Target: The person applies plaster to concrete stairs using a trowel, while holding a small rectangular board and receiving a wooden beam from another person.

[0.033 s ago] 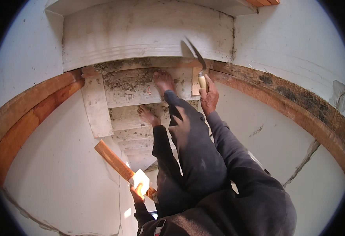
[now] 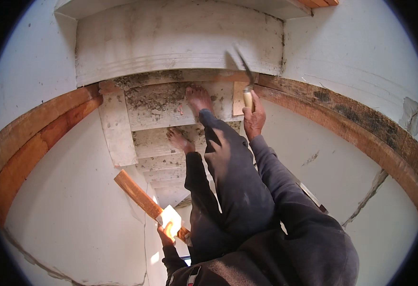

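My right hand (image 2: pixel 254 120) is closed around the pale wooden handle of a trowel (image 2: pixel 248 97). Its dark, thin blade is seen nearly edge-on and slightly blurred, pointing up and a little left before the pale upright face (image 2: pixel 171 45). Low and to the left, my left hand (image 2: pixel 165 234) grips the lower part of a reddish-brown wooden strip (image 2: pixel 140 193). The strip slants up to the left, away from my leg. Strong sunlight washes out part of the strip and some of my fingers.
My bare feet stand on concrete steps (image 2: pixel 209 123), with crumbled mortar (image 2: pixel 154 97) on the upper tread. Timber rails curve along the left (image 2: pixel 37 138) and right (image 2: pixel 352 119). A pale board (image 2: pixel 118 128) flanks the steps, and a small wood piece (image 2: pixel 238 97) sits near the trowel.
The trowel's blade has swung slightly to the right, its handle turning in my right hand. A thin strip beside my right upper arm shows more. My left hand and the wooden strip stay put.
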Demonstrator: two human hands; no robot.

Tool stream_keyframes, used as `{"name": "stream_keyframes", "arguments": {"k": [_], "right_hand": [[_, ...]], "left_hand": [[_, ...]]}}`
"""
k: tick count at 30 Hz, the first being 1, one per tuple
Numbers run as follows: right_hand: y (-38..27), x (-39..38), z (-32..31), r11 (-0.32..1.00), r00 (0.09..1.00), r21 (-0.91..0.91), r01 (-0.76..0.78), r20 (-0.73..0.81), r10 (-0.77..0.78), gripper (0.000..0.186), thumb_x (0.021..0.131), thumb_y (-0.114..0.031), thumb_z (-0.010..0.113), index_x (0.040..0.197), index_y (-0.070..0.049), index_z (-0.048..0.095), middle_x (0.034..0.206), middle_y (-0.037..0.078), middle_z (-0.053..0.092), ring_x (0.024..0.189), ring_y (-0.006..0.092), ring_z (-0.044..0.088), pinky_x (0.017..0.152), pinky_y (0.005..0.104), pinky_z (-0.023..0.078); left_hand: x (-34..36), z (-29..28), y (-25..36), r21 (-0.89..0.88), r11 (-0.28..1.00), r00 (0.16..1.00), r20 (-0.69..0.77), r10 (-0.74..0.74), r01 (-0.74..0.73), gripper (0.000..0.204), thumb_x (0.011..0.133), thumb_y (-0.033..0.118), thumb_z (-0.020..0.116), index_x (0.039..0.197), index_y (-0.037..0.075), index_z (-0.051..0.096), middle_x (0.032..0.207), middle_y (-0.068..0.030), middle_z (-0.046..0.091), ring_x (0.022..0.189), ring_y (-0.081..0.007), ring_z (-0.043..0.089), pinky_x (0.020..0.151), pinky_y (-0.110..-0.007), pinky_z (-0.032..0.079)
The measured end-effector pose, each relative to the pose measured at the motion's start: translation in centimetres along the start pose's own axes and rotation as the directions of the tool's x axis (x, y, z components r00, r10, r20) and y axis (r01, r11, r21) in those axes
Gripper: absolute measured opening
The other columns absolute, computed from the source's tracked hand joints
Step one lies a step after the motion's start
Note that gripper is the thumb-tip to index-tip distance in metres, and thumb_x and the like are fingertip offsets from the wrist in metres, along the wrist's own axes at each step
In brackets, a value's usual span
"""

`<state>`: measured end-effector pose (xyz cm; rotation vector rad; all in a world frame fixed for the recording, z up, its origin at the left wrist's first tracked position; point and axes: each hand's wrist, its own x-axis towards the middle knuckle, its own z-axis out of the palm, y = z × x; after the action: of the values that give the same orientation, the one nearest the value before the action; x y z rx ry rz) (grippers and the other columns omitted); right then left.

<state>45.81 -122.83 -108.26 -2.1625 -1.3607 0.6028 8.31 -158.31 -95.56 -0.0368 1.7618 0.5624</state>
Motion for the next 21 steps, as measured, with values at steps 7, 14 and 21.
{"name": "stream_keyframes", "arguments": {"k": [7, 14, 21], "right_hand": [[4.4, 3.0, -0.1, 0.989, 0.961, -0.131, -0.064, -0.275, 0.026, 0.064, 0.073, -0.005, 0.059, 0.136, -0.004, 0.049, 0.112, 0.021, 0.06, 0.1, 0.0391, 0.059, 0.09, 0.0436, 0.046], [-1.6, 0.8, 3.4, 0.989, 0.989, -0.049, 0.142, 0.056, -0.139, 0.07, 0.076, -0.004, 0.062, 0.143, -0.016, 0.043, 0.101, 0.022, 0.057, 0.093, 0.04, 0.059, 0.081, 0.0461, 0.047], [-7.6, 1.5, 3.4, 0.915, 0.715, 0.049, 0.401, 0.607, -0.346, 0.07, 0.074, -0.003, 0.063, 0.141, -0.017, 0.046, 0.104, 0.016, 0.06, 0.088, 0.0371, 0.06, 0.077, 0.0423, 0.049]], "left_hand": [[0.3, -1.3, -0.9, 0.073, 0.996, 0.998, -0.05, 0.047, -0.043, 0.042, 0.083, 0.003, 0.058, 0.125, 0.001, 0.053, 0.114, -0.0088, 0.06, 0.102, -0.0215, 0.061, 0.083, -0.033, 0.052], [0.2, -1.1, -0.2, -0.028, 1.0, 1.0, -0.022, 0.006, -0.007, 0.042, 0.081, 0.008, 0.06, 0.121, -0.001, 0.055, 0.106, -0.0099, 0.064, 0.096, -0.0232, 0.064, 0.083, -0.034, 0.053], [0.0, -1.0, -0.7, -0.153, 0.988, 0.999, -0.037, 0.01, -0.015, 0.043, 0.081, 0.009, 0.061, 0.122, -0.003, 0.055, 0.107, -0.0104, 0.065, 0.093, -0.0218, 0.065, 0.082, -0.033, 0.053]]}}
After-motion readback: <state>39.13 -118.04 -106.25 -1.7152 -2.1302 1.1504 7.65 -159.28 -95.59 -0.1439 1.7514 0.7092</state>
